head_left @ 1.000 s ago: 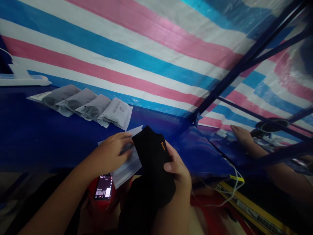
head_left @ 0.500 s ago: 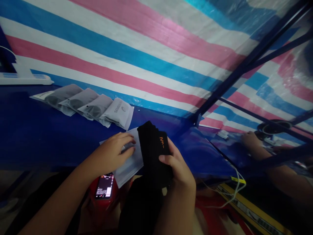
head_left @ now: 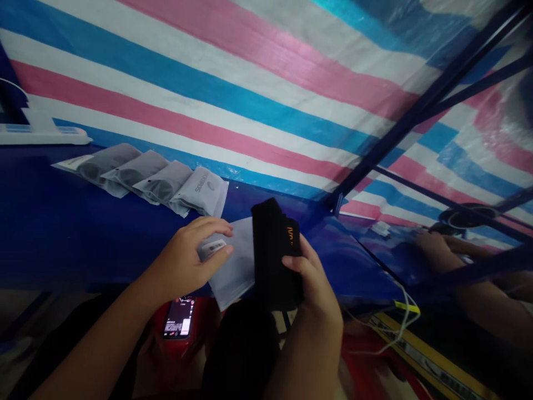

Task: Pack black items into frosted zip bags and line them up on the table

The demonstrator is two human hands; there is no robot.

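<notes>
My right hand (head_left: 312, 278) grips the folded black socks (head_left: 275, 253) (orange lettering) upright just right of the frosted bag (head_left: 235, 266), whose edge my left hand (head_left: 189, 261) pinches, near the packed bags (head_left: 145, 178).

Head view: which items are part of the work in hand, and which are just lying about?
In hand:
- folded black fabric piece with orange lettering, gripped by right hand
- frosted translucent plastic pouch, held by left hand

Lying about:
- row of four filled grey pouches
- lit phone
- white cable
</notes>
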